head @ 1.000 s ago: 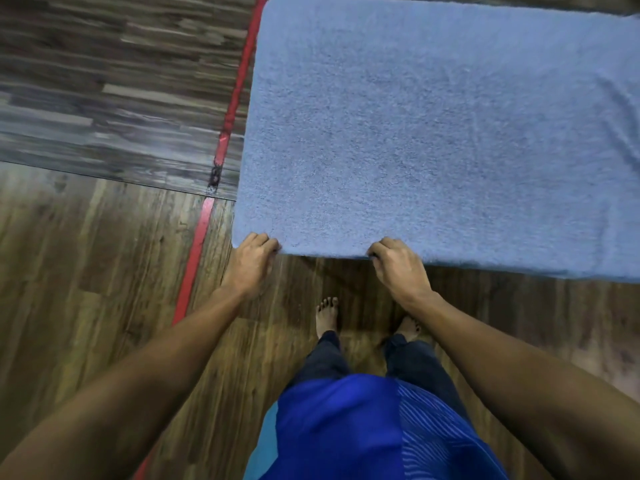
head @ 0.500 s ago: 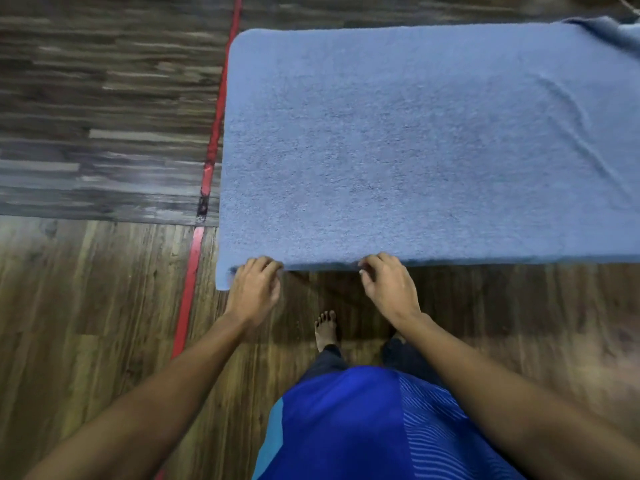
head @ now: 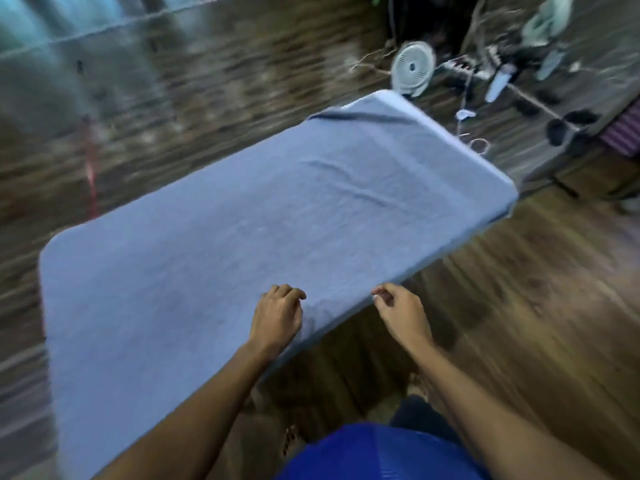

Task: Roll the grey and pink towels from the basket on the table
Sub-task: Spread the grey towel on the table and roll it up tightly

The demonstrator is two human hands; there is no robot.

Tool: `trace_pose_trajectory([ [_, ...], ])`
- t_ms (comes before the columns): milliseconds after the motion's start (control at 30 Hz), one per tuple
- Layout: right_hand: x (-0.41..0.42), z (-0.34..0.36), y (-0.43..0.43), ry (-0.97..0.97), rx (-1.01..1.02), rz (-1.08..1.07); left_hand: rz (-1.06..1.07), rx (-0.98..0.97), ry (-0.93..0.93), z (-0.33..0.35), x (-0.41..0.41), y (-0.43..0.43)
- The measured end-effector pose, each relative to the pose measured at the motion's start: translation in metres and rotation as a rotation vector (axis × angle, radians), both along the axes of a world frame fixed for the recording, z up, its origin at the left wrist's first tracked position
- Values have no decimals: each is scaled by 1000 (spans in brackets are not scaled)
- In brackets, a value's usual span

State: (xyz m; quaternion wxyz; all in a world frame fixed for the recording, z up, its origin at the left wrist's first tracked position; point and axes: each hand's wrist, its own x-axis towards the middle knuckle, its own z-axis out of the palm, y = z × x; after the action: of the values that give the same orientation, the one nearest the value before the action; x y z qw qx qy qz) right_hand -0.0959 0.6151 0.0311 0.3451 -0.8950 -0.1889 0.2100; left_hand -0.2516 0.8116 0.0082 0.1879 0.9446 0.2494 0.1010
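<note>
Looking down from head height onto a grey towel [head: 242, 237], spread flat and lengthwise over the table and hiding the tabletop entirely. Running from lower left to upper right, with a few shallow creases toward the far end and one far corner slightly rumpled.

Resting on the cloth just inside the near long edge, the left hand [head: 277, 317]: knuckles up, fingers curled downward, fingertips against the towel, small wrinkles just beside it. Too blurred for telling a real grip from a mere touch.

Close to the right of it, at the very edge of the towel, the right hand [head: 401, 313]: thumb and forefinger brought together on the hem, pinching it, other fingers loosely bent behind.

Reaching in from the bottom, two bare forearms, above a blue shirt [head: 381, 452].

Beneath and all around, dark wooden floor [head: 519, 306], smeared by motion blur. Beyond the far end of the towel, a small white fan [head: 412, 67] standing on the floor, with cables and dark oddments nearby, too blurred to name. Off to the left, a red strip [head: 90, 174] along the floor. At the right border, a patch of striped purple cloth [head: 623, 133].
</note>
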Motion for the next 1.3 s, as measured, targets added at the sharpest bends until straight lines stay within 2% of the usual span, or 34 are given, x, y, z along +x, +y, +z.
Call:
trace_pose_trajectory([
  [133,105,7,-65,5,38,-137,-89,12,-38,8,132,-54],
  [367,260,18,-174,49,-13,-276,-222,-51,-73,18,317,-157],
  [633,426,3,-217,121,-36,-332,-292,-78,-31,2,507,-208],
  [967,670,-18,-175,130,-91,-100,-82,-154,-18,-28,723,-191],
  [1133,750,-21,-110,141,-63,71,95,-157,-14,-16,770,-149],
  [1300,801,-6,-25,127,-108,349,371,-132,-10,1,783,-99],
])
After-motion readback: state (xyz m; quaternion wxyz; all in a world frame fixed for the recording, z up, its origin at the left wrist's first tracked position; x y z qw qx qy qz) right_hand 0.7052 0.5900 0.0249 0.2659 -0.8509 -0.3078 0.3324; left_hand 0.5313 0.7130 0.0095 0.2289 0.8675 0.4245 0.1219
